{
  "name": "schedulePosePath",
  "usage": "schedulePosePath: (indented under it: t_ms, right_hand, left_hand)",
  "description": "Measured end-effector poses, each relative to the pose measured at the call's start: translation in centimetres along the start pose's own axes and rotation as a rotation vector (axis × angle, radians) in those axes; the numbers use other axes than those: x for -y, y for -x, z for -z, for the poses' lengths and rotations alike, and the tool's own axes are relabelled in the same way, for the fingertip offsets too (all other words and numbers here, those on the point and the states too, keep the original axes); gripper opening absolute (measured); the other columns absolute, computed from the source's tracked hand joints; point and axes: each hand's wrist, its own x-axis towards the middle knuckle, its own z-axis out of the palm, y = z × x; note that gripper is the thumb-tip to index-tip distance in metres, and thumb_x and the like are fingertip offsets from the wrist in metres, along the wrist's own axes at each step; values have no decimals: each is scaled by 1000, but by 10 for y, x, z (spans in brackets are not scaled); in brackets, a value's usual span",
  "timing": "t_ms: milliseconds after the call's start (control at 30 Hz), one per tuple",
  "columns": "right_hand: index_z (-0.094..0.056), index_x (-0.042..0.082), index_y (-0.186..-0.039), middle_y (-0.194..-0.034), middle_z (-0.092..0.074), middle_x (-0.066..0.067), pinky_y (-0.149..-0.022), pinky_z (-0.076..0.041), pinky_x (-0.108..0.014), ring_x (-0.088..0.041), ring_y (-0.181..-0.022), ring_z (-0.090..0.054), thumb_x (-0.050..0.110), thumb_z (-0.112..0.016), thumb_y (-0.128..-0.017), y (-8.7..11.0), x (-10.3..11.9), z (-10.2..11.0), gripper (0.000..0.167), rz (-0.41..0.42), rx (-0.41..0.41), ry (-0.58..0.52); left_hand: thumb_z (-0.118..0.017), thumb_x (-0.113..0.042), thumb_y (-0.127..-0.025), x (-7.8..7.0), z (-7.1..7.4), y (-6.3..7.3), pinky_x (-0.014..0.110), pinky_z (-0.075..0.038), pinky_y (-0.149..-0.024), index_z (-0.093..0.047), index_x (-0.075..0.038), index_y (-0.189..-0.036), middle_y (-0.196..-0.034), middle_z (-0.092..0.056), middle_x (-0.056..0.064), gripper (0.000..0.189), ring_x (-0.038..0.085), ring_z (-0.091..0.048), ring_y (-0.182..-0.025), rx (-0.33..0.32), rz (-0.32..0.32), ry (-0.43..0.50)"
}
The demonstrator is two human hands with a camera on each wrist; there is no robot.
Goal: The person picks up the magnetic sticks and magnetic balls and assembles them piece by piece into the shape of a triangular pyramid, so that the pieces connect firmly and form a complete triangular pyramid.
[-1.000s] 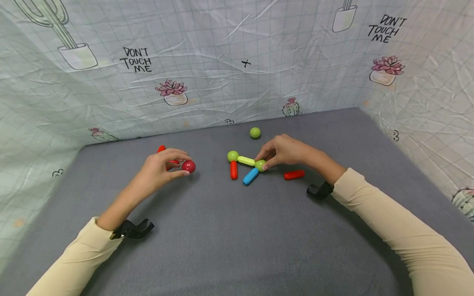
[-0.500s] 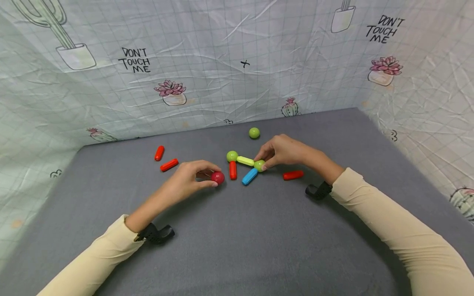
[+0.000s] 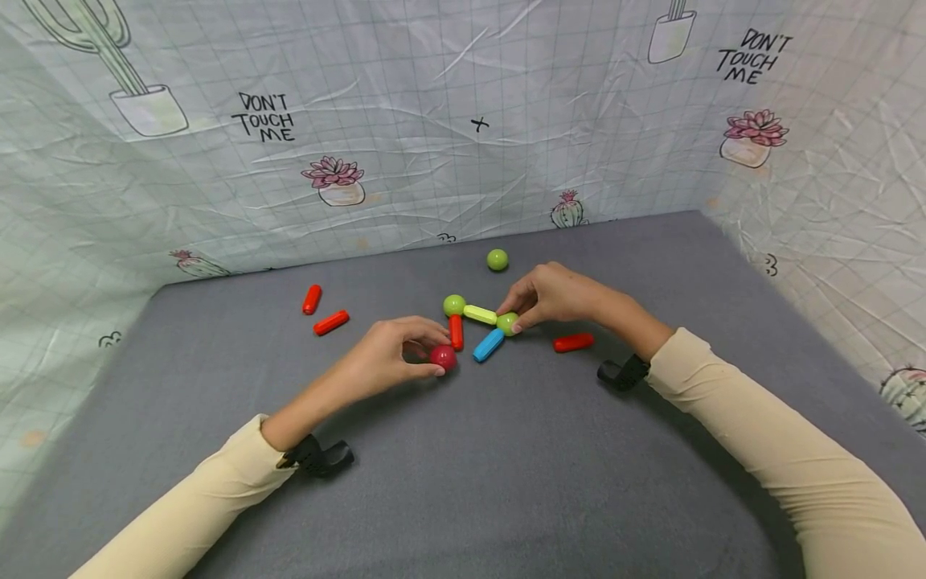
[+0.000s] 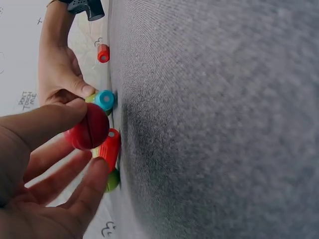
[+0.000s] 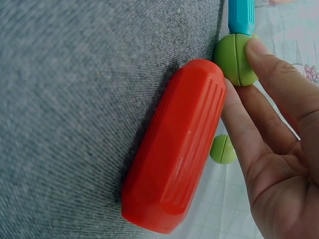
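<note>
My left hand [image 3: 405, 354] holds a glossy red ball [image 3: 444, 358] between thumb and fingers, right at the near end of a red rod [image 3: 456, 332]. That rod meets a green ball [image 3: 454, 305], from which a yellow-green rod [image 3: 481, 314] leads to a second green ball [image 5: 235, 59]. My right hand [image 3: 544, 297] pinches this second ball, thumb on one side and fingers on the other. A blue rod [image 3: 488, 345] extends from it toward the near side. In the left wrist view the red ball [image 4: 89, 127] covers part of the joined pieces.
Two loose red rods [image 3: 312, 299] [image 3: 331, 322] lie at the left on the grey table [image 3: 463, 482]. Another red rod [image 3: 574, 342] lies by my right wrist. A lone green ball [image 3: 497, 260] sits farther back. Patterned cloth [image 3: 405, 121] hangs behind the table.
My left hand has carried the red ball rightward and slightly nearer, from beside the loose red rods to the joined red rod's end. The right hand keeps its place.
</note>
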Motion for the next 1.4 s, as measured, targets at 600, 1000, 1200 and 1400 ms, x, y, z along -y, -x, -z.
schedulePosePath:
  t_ms: [600, 1000, 1200, 1400]
  right_hand:
    - [-79, 8, -113, -104, -78, -2, -80, -59, -29, -15, -97, -74, 11, -84, -84, 0, -1, 0, 29, 19, -2, -8]
    - [-79, 9, -113, -103, -78, -1, -79, -59, -28, -13, -96, -74, 11, -85, -84, 0, -1, 1, 30, 5, -4, -21]
    - [-79, 10, -114, -103, -78, -1, -79, -59, -28, -13, -96, -74, 13, -85, -84, -1, -1, 2, 30, -6, -1, -17]
    - [-78, 10, -115, -106, -78, -2, -82, -59, -30, -15, -99, -73, 14, -83, -86, -1, -3, 3, 31, -25, 13, -28]
  left_hand:
    - [-82, -14, -88, -3, -1, -28, 27, -58, -83, -69, -14, -115, -131, -67, 4, 29, 16, -67, -105, 215, -35, -107]
    - [-82, -9, -86, -6, -3, -31, 29, -57, -83, -69, -13, -110, -117, -63, 1, 28, 17, -62, -99, 174, -100, -172]
    - [-80, -1, -84, -6, -3, -32, 31, -57, -83, -69, -10, -111, -120, -62, 5, 30, 20, -62, -100, 162, -111, -172]
    - [-78, 1, -85, -6, -4, -31, 29, -57, -86, -70, -7, -115, -126, -62, 8, 33, 21, -63, -105, 168, -99, -157]
